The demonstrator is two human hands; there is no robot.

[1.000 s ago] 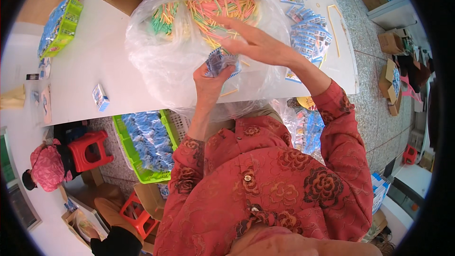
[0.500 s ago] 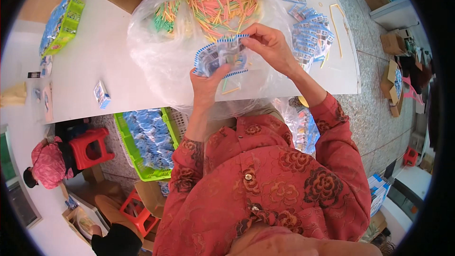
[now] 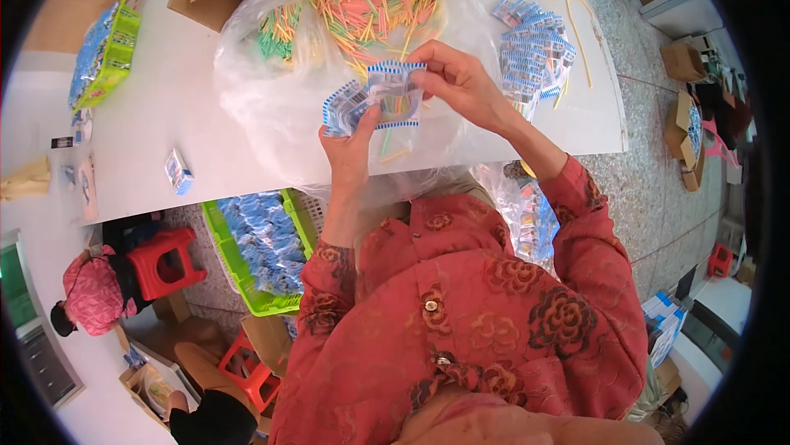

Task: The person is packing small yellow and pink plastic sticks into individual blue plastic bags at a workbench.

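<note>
My left hand (image 3: 350, 149) is closed, its thumb pressing on a small blue-and-white plastic packet (image 3: 395, 74). Pinched at its upper right corner by my right hand (image 3: 462, 87), that packet stays between both hands. Coloured sticks show in its lower part. Another blue-and-white packet (image 3: 342, 102) sits beside it, also at my left hand. Below them on the white table, a few loose sticks (image 3: 395, 156) lie close to my left hand. Beyond my hands, pink and yellow sticks (image 3: 378, 17) and green sticks (image 3: 278, 37) lie in a large clear plastic bag (image 3: 247, 74).
Several flat packets (image 3: 535, 58) are fanned out at the table's right. A cardboard box (image 3: 193, 0) stands at the back. Green baskets hold packets at far left (image 3: 123, 46) and below the table (image 3: 267, 307). Another person (image 3: 95, 288) is near a red stool (image 3: 160, 262).
The held packet has turned flatter toward view, showing more of its front and the sticks inside. Both hands keep their grip. The whole view has shifted slightly.
</note>
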